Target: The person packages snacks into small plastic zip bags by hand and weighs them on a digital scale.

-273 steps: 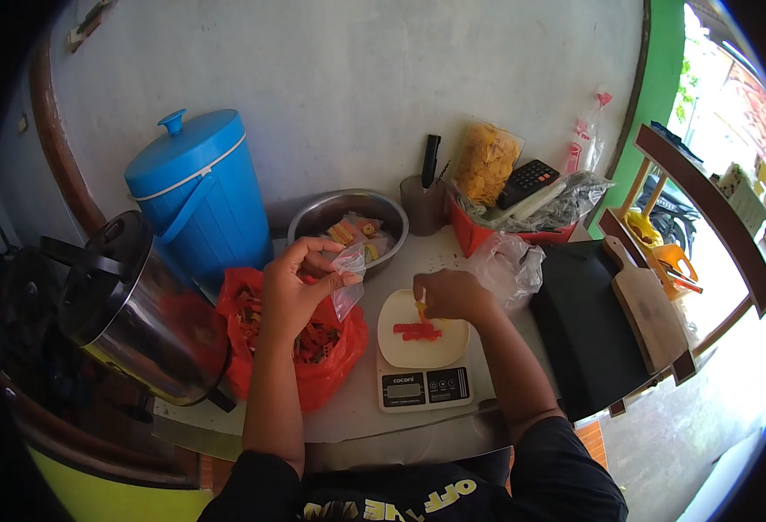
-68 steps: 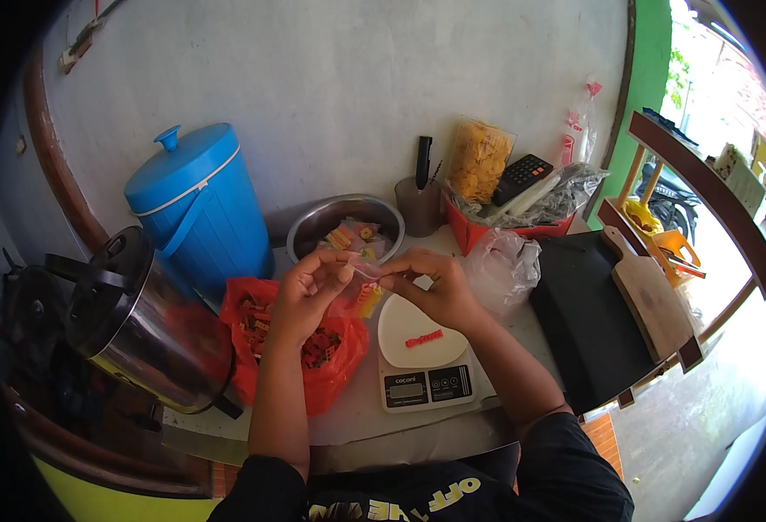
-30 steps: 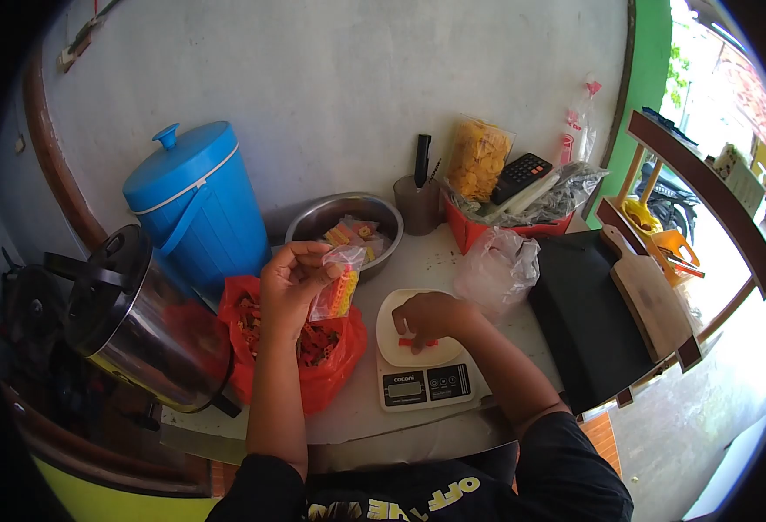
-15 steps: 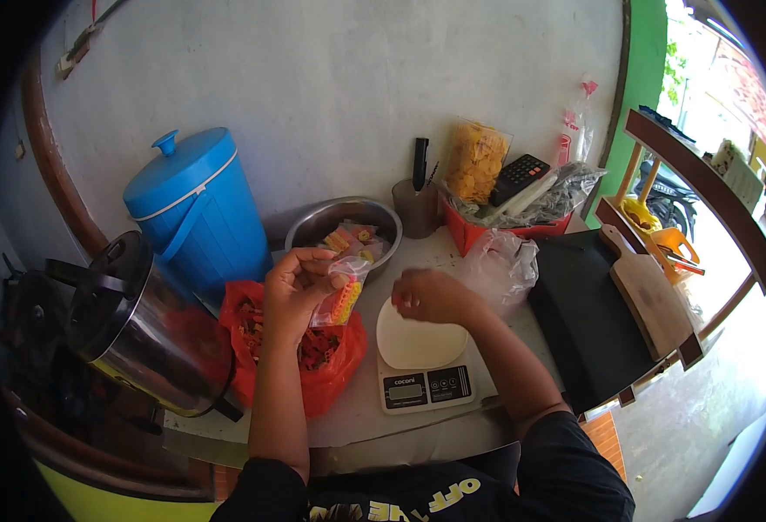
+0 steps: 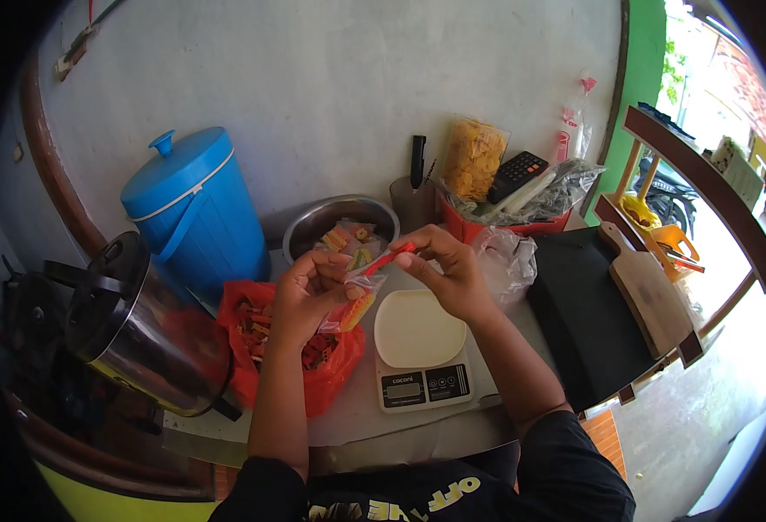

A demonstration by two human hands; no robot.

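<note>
My left hand (image 5: pixel 313 294) pinches a small clear plastic bag (image 5: pixel 354 308) with yellow and orange-red pieces inside. Between the fingers of my right hand (image 5: pixel 446 265) is a red stick-like piece (image 5: pixel 394 256), held at the bag's mouth. Nothing lies on the cream pan (image 5: pixel 418 331) of the kitchen scale (image 5: pixel 425 385), below my right hand. An open red plastic bag (image 5: pixel 335 380) of red pieces sits under my left forearm. Behind my hands, a steel bowl (image 5: pixel 299 228) holds several filled small bags (image 5: pixel 348 239).
A blue cooler (image 5: pixel 193 213) and a steel pot (image 5: pixel 152 326) stand at the left. Behind the scale are a grey cup (image 5: pixel 415 206), a crumpled clear bag (image 5: pixel 503 265) and a red box (image 5: pixel 461 228) bearing a calculator (image 5: pixel 518 176). A wooden board (image 5: pixel 648 291) rests on a black surface (image 5: pixel 579 322) at right.
The red piece that lay on the scale pan is now in my right hand, which has moved up and left to the small bag. My left hand keeps the bag, now tilted and nearer my right hand.
</note>
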